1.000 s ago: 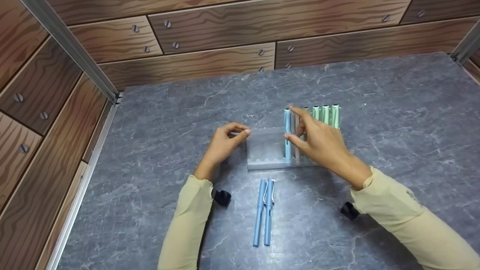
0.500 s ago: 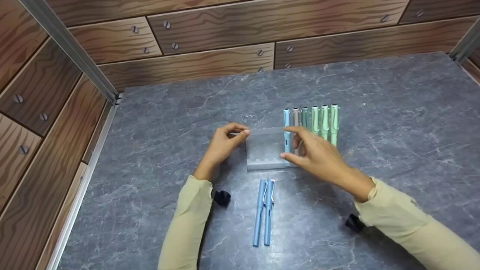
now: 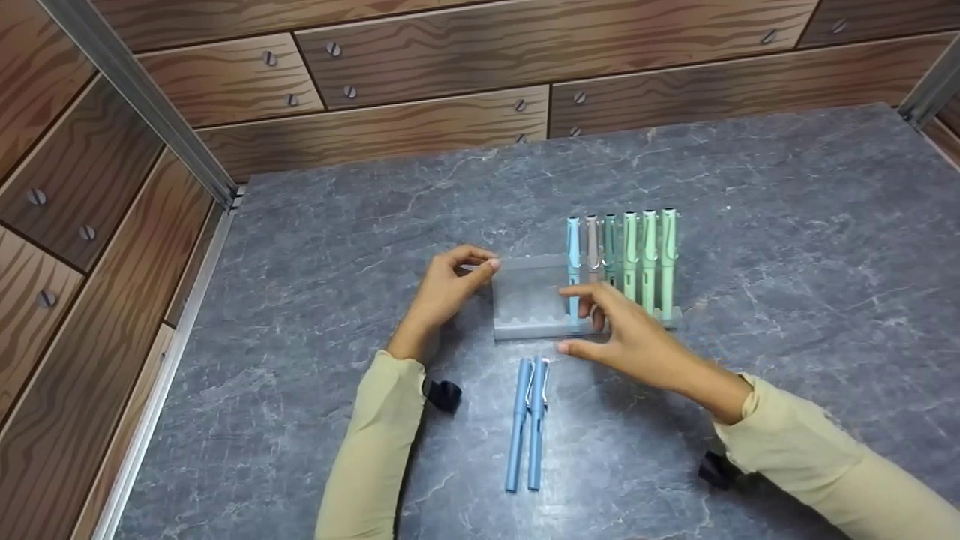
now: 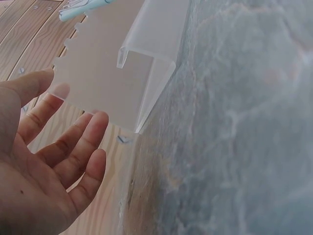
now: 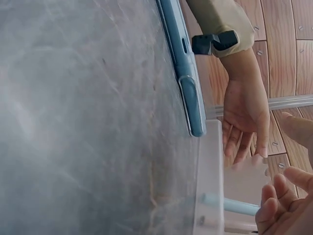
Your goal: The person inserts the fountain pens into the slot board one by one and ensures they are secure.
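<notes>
A translucent pen stand [image 3: 529,330] with a notched edge holds a row of pens. From left to right lie a light blue pen [image 3: 574,247], a taupe pen [image 3: 592,244], a dark green pen [image 3: 610,244] and three light green pens [image 3: 649,255]. My left hand [image 3: 454,285] pinches the stand's left upper edge between thumb and forefinger, while its other fingers lie behind the clear panel [image 4: 98,63]. Empty, my right hand [image 3: 626,334] hovers before the stand's front lip, thumb and forefinger spread apart. Two blue pens [image 3: 528,427] lie side by side on the table, left of that hand.
The grey marbled table [image 3: 337,225] extends around the stand. Wood-patterned walls [image 3: 420,60] close off the back and the left, with a metal post [image 3: 150,97] in the left corner. A black wrist camera [image 3: 444,396] sits under the left sleeve.
My right hand has drawn down from the top of the light blue pen toward the stand's front, fingers off it, uncovering the other pens. The left hand has stayed on the stand's edge.
</notes>
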`<state>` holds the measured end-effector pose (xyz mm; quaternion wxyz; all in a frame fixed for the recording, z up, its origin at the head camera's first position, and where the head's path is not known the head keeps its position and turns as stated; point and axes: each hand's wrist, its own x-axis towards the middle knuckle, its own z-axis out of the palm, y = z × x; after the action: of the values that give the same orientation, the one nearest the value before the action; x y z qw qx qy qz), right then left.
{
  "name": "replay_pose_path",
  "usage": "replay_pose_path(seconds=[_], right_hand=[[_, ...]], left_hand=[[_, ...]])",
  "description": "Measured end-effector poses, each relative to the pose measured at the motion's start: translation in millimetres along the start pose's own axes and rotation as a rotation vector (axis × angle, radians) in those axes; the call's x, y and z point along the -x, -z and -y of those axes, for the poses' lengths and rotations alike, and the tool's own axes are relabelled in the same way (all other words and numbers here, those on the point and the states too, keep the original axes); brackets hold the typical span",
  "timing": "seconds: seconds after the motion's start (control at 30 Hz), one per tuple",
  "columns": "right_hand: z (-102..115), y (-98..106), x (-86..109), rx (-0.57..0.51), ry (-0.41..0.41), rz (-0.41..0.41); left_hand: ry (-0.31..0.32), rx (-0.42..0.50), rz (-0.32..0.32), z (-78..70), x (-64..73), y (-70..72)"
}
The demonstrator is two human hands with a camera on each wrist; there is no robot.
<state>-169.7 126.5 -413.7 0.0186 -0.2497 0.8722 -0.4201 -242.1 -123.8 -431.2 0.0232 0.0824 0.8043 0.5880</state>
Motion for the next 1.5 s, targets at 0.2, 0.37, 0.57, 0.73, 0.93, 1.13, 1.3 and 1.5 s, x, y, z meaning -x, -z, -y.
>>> replay_pose_path(seconds=[0.2,0.37,0.57,0.73,0.93,1.13,1.3,1.5], right_hand=[[-1,-4,3.9,-0.066,-0.068,0.069],[-2,-9,6.2,-0.097,-0.106,0.103],[-5,-13,10.1,-0.11,-0.099,0.144],[-9,-17,12.2,-0.118,-0.08,0.183],[-13,-23,13.7,-0.11,-0.089,0.213],[-15,-27,16.3,-0.087,-0.096,0.23],[-14,-29,18.5,-0.044,-0.117,0.234],[-11,-31,18.9,0.048,-0.125,0.222]], left_hand=[[-0.014,-0.009,-0.003,0.5,-1.2,-0.1],[-0.014,-0.012,0.0,1.0,-0.8,-0.1],[-0.001,-0.019,0.017,1.5,-0.3,0.8],[0.003,-0.028,0.011,1.5,-1.2,0.4],[0.005,-0.019,0.001,2.4,-1.9,-0.4],[0.013,-0.019,-0.001,3.4,-2.5,-0.8],[0.014,-0.022,-0.004,2.9,-1.9,-0.6],[0.005,-0.013,0.002,1.7,-1.2,-0.4]])
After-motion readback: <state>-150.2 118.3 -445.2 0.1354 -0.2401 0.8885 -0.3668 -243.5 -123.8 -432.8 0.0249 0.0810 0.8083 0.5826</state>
